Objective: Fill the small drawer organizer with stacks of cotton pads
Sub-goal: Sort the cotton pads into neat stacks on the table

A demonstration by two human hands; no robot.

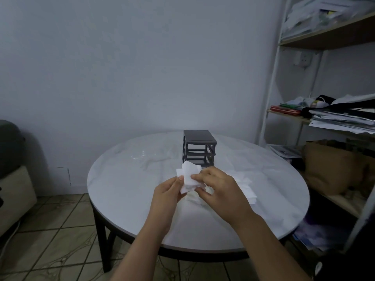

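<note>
While raised over the table [125, 199], left hand [166, 197], right hand [218, 191] pinching cotton pads [188, 177].

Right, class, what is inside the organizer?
The organizer has open slots you can see through; nothing shows in them. The held pads cover its lower left corner, so that part cannot be checked.

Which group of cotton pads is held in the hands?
The fanned bunch pinched between the left hand and the right hand; the other pile lies on the table, to their right.
</note>
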